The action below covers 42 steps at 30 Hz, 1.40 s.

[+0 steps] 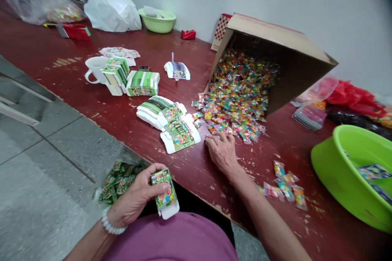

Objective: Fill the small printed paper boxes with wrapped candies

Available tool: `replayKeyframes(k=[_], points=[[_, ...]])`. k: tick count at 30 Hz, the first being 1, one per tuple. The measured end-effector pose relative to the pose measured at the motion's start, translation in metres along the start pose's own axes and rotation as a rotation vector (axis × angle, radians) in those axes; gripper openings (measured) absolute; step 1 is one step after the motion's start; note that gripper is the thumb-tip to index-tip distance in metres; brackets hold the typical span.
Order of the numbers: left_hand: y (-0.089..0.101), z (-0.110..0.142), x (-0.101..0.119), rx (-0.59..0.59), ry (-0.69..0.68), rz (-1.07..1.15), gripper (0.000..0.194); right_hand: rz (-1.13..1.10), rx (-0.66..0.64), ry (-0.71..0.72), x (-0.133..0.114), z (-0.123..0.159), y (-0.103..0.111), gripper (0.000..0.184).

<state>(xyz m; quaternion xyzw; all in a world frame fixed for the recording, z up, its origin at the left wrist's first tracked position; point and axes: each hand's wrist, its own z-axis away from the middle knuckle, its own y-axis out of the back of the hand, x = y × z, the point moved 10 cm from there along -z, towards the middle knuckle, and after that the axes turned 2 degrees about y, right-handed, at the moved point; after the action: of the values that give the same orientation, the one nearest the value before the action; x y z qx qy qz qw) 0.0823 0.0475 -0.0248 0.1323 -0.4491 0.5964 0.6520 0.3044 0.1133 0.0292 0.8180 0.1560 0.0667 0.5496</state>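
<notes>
My left hand (pixel 143 187) holds a small green printed carton (pixel 164 191) above my lap, thumb across its front. A white end flap of the carton hangs open at the lower end. On the table, my right hand (pixel 222 151) has its fingers bent down at the near edge of a heap of small clear-wrapped candy packets (pixel 241 89). Whatever lies under those fingertips is mostly hidden. The heap spills from a cardboard box (pixel 300 61) lying on its side. Left of my right hand are flattened green cartons (pixel 180 134), fanned in a stack.
A bright green basin (pixel 337 183) stands at the right, near several loose candy packets (pixel 286 189). Banded green carton bundles (pixel 143 83) sit by a white mug (pixel 95 69). Farther back are a pale green bowl (pixel 159 22) and a red tape dispenser (pixel 188 34). A bag of green packets (pixel 119 181) is below the table edge.
</notes>
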Motion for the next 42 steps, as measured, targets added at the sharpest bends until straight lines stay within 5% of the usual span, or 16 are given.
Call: replayKeyframes(k=[3,6,9,12,18,24,27,31,36,42], points=[[0.004,-0.003,0.015,0.025,-0.055,-0.019,0.052,-0.223,0.207,-0.200,0.020,0.015,0.027,0.016],[0.006,-0.008,0.032,0.091,-0.126,-0.043,0.043,-0.750,0.400,-0.613,0.050,0.044,0.038,0.018],[0.006,-0.012,0.041,0.156,-0.160,-0.028,0.037,-1.394,0.345,-0.967,0.038,0.072,0.014,0.026],[-0.004,-0.015,0.042,0.131,-0.152,0.009,0.037,-1.688,0.218,-1.075,0.004,0.086,0.007,0.031],[-0.031,-0.014,0.026,-0.020,-0.110,0.022,0.036,-1.523,0.081,-0.957,-0.020,0.094,0.019,0.024],[-0.073,-0.008,-0.001,-0.331,0.007,-0.082,0.052,-1.047,0.084,-0.550,-0.030,0.069,0.053,0.010],[-0.093,-0.005,-0.013,-0.461,0.075,-0.145,0.041,-0.894,0.076,-0.437,-0.037,0.061,0.062,0.009],[-0.100,-0.008,-0.007,-0.450,0.049,-0.059,0.031,-0.894,0.067,-0.366,-0.048,0.060,0.068,0.017],[-0.093,-0.019,-0.003,-0.308,0.068,0.147,0.030,-0.967,0.267,-0.519,-0.041,0.075,0.069,0.019],[-0.074,-0.025,-0.006,-0.079,0.033,0.128,0.036,-1.166,0.124,-0.478,-0.059,0.071,0.043,0.013]])
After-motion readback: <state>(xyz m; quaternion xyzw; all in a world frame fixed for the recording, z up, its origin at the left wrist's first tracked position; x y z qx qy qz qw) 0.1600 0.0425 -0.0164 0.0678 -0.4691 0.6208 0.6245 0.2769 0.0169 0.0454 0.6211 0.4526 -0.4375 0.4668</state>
